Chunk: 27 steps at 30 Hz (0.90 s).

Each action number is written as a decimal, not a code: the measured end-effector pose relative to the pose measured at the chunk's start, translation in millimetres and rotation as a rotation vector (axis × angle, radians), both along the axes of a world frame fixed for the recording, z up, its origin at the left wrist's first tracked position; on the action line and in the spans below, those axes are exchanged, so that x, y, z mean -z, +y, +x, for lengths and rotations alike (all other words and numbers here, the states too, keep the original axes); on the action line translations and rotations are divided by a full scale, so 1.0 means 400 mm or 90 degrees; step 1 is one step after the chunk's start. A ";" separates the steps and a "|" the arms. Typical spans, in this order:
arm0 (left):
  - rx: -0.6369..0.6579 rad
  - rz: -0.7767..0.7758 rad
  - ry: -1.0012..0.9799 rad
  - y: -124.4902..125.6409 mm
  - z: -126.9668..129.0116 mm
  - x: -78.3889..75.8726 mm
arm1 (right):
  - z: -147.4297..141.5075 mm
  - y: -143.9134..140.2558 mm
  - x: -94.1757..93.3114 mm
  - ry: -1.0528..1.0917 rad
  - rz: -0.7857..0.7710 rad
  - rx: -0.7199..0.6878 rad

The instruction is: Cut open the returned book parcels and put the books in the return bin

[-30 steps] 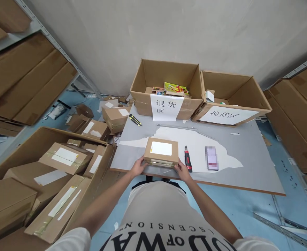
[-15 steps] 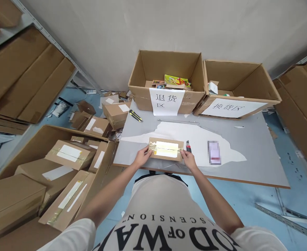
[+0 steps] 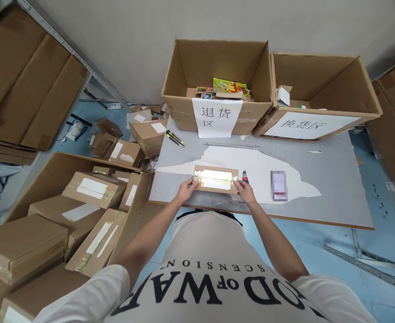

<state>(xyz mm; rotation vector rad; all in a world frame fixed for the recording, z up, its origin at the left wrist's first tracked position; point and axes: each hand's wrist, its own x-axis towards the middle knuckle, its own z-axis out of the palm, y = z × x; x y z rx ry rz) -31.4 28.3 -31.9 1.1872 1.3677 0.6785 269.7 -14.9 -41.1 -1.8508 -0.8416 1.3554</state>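
Gripping a small taped parcel [image 3: 216, 179] at both ends near the front edge of the desk [image 3: 321, 204], left hand [image 3: 185, 191] fingers clenched on its left end, right hand [image 3: 246, 193] fingers on its right. Lying just beyond the right hand, a red knife [image 3: 245, 177]; farther back, a yellow knife [image 3: 175, 138]. Standing at the far edge, two open boxes [image 3: 217, 80] bearing paper signs.

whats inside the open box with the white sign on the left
Inside the left open box lie a yellow-green packet and a few small items near the front wall. The front wall and the white sign hide whatever sits lower down on the box floor.
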 end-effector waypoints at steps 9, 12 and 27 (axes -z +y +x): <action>-0.024 0.000 -0.043 -0.001 -0.010 0.027 | -0.009 -0.009 0.009 0.031 0.037 0.011; -0.048 -0.046 -0.087 -0.012 -0.030 0.059 | -0.006 -0.038 0.031 0.062 0.053 0.039; 0.046 0.024 -0.062 -0.032 -0.025 0.072 | -0.045 -0.088 0.020 -0.171 0.101 -0.135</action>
